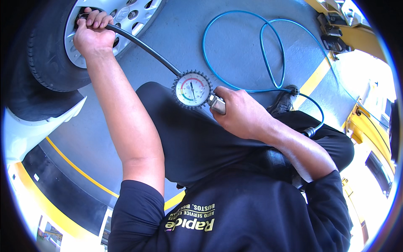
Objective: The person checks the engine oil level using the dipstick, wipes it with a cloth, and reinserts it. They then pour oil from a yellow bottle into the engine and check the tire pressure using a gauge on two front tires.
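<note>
A round tire inflator gauge (192, 90) with a white dial and a ribbed black rim sits in front of my bent knee. My right hand (243, 112) is closed round the inflator's metal handle (218, 105). From the gauge a short black hose (145, 46) runs up and left to my left hand (95, 37), whose fingers curl round its end against the car wheel. That wheel has a silver rim (75, 54) and a black tire (47, 52). My left fingers hide most of the hose end, so I cannot see how it meets the valve.
A thin blue air hose (205, 44) lies looped on the grey floor (176, 25). Its dark coupling (310, 132) is by my right forearm. Yellow equipment (367, 40) stands at the far right. A white car body panel (29, 134) is at the left, below the tire.
</note>
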`<state>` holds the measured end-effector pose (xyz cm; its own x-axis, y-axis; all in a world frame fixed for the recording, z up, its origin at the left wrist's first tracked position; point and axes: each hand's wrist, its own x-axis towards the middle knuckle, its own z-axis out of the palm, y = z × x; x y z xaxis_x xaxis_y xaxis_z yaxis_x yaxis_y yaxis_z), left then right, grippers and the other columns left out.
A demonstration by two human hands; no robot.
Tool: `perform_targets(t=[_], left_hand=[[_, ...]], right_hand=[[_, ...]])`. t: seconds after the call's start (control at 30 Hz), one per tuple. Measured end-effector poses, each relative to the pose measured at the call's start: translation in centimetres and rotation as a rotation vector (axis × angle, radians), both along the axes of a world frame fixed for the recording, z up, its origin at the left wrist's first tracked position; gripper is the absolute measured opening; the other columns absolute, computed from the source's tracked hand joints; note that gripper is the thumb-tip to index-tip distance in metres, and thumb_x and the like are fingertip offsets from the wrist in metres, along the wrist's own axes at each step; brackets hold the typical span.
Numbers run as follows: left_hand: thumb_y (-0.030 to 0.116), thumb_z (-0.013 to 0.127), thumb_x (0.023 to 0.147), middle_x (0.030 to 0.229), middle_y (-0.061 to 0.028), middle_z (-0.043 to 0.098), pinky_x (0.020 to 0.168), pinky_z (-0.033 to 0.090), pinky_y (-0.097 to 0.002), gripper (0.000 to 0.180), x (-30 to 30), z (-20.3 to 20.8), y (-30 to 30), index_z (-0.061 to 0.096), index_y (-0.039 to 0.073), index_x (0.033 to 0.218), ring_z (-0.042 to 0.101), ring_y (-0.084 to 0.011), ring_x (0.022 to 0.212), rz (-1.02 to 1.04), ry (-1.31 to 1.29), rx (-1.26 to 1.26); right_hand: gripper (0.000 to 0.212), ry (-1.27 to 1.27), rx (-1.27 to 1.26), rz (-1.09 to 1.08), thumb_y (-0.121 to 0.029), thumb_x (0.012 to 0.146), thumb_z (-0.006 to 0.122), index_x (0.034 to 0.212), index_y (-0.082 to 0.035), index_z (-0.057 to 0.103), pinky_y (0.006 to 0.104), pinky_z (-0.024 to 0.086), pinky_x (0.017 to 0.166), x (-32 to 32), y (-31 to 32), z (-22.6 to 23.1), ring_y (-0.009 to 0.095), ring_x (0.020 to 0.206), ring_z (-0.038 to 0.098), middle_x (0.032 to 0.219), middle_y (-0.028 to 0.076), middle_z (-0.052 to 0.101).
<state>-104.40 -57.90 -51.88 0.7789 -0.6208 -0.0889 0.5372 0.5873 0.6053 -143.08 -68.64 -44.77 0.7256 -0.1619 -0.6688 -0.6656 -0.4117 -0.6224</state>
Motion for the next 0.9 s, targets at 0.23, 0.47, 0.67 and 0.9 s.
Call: perform_targets(t=[0.23, 0.47, 0.67, 0.9], left_hand=[[0.027, 0.027, 0.114, 0.067, -0.0002, 0.036, 0.056, 0.028, -0.0289, 0.043, -0.09, -0.04, -0.07, 0.055, 0.0, 0.097, 0.03, -0.0129, 0.059, -0.003, -0.004, -0.004], [0.028, 0.028, 0.114, 0.067, -0.0004, 0.037, 0.055, 0.028, -0.0287, 0.043, -0.36, 0.23, -0.18, 0.056, 0.0, 0.097, 0.031, -0.0128, 0.058, 0.014, 0.016, 0.01], [0.026, 0.03, 0.113, 0.067, -0.0001, 0.037, 0.055, 0.028, -0.0284, 0.039, -0.47, 0.2, -0.21, 0.055, 0.0, 0.097, 0.031, -0.0126, 0.058, 0.019, 0.026, -0.005], [0.026, 0.031, 0.113, 0.066, 0.0004, 0.036, 0.055, 0.028, -0.0285, 0.039, -0.4, 0.41, -0.29, 0.055, 0.001, 0.097, 0.03, -0.0123, 0.058, 0.036, 0.027, 0.036]], right_hand=[[0.03, 0.028, -0.001, 0.002, -0.019, 0.093, 0.062, 0.109, 0.005, 0.062, 0.0559, 0.054, 0.087, 0.12, 0.1, 0.1, 0.05, 0.095, 0.068, 0.094, 0.032, 0.07], [0.029, 0.043, 0.012, -0.011, -0.019, 0.093, 0.062, 0.109, 0.005, 0.063, 0.0555, 0.055, 0.088, 0.22, 0.0, 0.37, 0.049, 0.095, 0.069, 0.095, 0.032, 0.071], [0.029, 0.052, 0.003, -0.012, -0.02, 0.093, 0.062, 0.108, 0.005, 0.063, 0.0553, 0.055, 0.088, 0.32, 0.1, 0.42, 0.049, 0.096, 0.069, 0.095, 0.032, 0.071], [0.029, 0.037, 0.01, -0.024, -0.019, 0.093, 0.062, 0.108, 0.005, 0.063, 0.0549, 0.054, 0.088, 0.16, 0.27, 0.38, 0.049, 0.096, 0.069, 0.096, 0.032, 0.071]])
